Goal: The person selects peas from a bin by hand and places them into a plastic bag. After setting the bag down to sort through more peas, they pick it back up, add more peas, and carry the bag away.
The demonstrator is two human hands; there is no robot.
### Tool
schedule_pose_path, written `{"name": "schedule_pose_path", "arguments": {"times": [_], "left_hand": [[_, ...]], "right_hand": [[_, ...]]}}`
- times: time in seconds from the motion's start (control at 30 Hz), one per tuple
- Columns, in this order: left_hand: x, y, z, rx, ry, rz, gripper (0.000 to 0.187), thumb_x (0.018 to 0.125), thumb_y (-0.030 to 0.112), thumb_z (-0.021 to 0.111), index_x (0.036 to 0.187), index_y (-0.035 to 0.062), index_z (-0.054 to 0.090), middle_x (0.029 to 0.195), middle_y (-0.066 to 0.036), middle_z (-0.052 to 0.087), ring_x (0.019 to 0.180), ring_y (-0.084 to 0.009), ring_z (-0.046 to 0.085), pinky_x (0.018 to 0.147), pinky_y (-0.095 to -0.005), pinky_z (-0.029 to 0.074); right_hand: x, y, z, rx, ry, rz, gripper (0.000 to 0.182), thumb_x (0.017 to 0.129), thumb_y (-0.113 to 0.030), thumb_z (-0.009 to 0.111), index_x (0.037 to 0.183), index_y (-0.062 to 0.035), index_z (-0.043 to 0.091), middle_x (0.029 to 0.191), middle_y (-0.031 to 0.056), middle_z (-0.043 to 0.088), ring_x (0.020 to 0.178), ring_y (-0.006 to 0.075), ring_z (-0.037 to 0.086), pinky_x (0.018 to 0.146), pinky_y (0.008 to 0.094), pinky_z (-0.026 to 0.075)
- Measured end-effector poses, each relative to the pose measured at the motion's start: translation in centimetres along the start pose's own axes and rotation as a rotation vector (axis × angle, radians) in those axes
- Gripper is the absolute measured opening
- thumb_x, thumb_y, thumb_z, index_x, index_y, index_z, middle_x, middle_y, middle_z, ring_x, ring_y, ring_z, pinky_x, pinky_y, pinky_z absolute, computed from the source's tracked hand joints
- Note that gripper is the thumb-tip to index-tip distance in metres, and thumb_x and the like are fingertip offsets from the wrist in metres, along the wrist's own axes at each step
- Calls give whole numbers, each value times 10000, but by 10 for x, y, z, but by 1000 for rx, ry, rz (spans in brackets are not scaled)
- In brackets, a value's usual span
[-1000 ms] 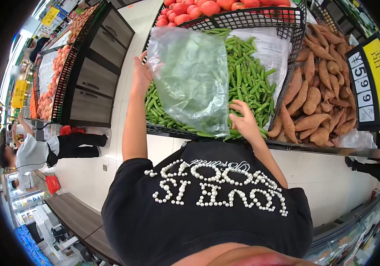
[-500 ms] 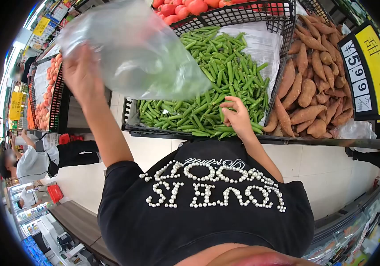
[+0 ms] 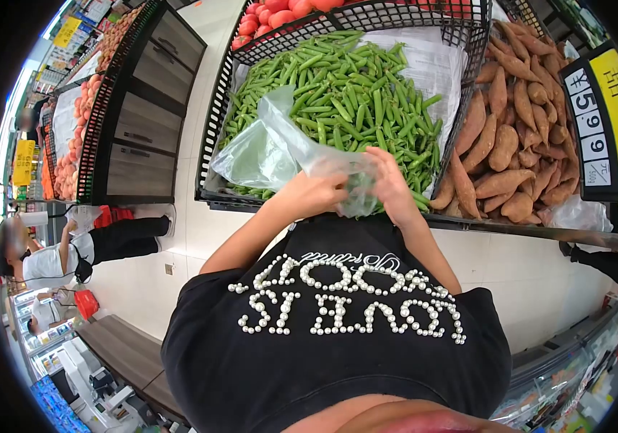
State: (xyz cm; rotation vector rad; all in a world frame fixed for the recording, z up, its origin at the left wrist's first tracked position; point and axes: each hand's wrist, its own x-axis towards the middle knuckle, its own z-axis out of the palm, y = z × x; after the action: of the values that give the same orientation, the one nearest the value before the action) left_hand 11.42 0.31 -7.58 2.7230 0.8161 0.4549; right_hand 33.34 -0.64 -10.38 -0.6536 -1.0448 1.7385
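Note:
A clear plastic bag (image 3: pixel 250 155) hangs over the near left part of a heap of green pea pods (image 3: pixel 352 101). My left hand (image 3: pixel 310 193) is closed on the bag near its gathered end. At the bag's other side, my right hand (image 3: pixel 393 189) has its fingers on the thin film, partly blurred. Film stretches between the two hands, just above the near edge of the black crate (image 3: pixel 211 130) holding the pods. I see no pods inside the bag.
Sweet potatoes (image 3: pixel 503 144) fill the section on the right, beside a yellow price sign (image 3: pixel 608 123). Tomatoes (image 3: pixel 276 16) lie beyond the pods. Across the aisle at left stands a dark cabinet (image 3: pixel 143 144) with produce on top. A person (image 3: pixel 63 260) is at far left.
My left hand has brought the bag down and to the right, toward my right hand. The bag, spread wide before, is now bunched between both hands. My right hand has come onto its film.

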Motion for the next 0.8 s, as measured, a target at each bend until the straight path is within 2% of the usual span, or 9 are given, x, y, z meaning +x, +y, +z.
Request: {"name": "schedule_pose_path", "arguments": {"times": [0.13,0.17,0.27,0.3,0.37,0.47,0.57,0.67,0.8], "left_hand": [[-7,0,-10,-256,-317,-256,355,685,260,827,957,94,672,1074,-95,609,1051,-351,583,908,-469,451],[-9,-1,-8,-376,-160,-293,378,705,261,825,998,84,665,1101,-96,610,1068,-329,586,910,-451,455],[-18,-4,12,-770,313,-518,433,768,264,814,1093,39,636,1130,-107,612,1072,-258,602,882,-388,476],[-14,-2,24,-930,466,-666,443,791,264,807,1106,14,620,1105,-117,612,1044,-230,612,849,-360,490],[-2,7,22,-1214,690,-808,438,908,239,710,1180,-61,543,1079,-116,607,1008,-157,602,815,-309,510],[-33,-57,42,-964,603,-920,381,958,239,631,1182,-45,511,1056,-100,605,946,-159,605,815,-308,515],[-63,-95,15,-932,1230,-1001,211,958,194,548,1040,0,555,951,-76,607,832,-161,606,732,-322,516],[-114,-148,-4,-819,1765,-915,217,961,179,476,1003,-8,577,904,-87,606,790,-211,624,719,-353,535],[-106,-131,-7,-767,1707,-1087,269,992,209,462,1020,-31,581,992,-122,608,907,-217,604,778,-352,512]], "right_hand": [[1,19,-5,-448,0,142,297,894,-176,687,1116,-1,595,1046,47,620,975,138,591,830,294,477],[3,22,-2,-513,54,146,188,885,-129,674,1008,9,638,910,70,639,810,153,614,750,295,487],[11,9,15,-816,-11,58,182,861,-99,665,1011,-1,638,896,123,638,784,234,635,721,325,491],[17,12,17,-917,-119,-172,197,845,-79,651,1026,-6,626,941,166,635,849,322,634,745,352,497],[21,18,25,-1004,-225,-231,245,836,-79,655,1074,-35,618,1003,160,634,914,338,629,815,391,485],[30,25,28,-1322,-362,-544,440,804,-169,704,1229,-199,594,1273,133,552,1189,342,514,1012,570,360],[13,30,15,-1698,-368,-469,511,763,-318,745,1254,-336,606,1450,100,428,1354,396,336,1051,710,231],[16,42,-14,-1747,-226,-478,474,750,-420,736,1206,-327,642,1440,112,439,1350,400,342,1071,693,218],[60,26,-37,-1814,-103,-491,530,733,-577,723,1152,-260,655,1390,126,489,1294,398,411,1045,633,302]]}}
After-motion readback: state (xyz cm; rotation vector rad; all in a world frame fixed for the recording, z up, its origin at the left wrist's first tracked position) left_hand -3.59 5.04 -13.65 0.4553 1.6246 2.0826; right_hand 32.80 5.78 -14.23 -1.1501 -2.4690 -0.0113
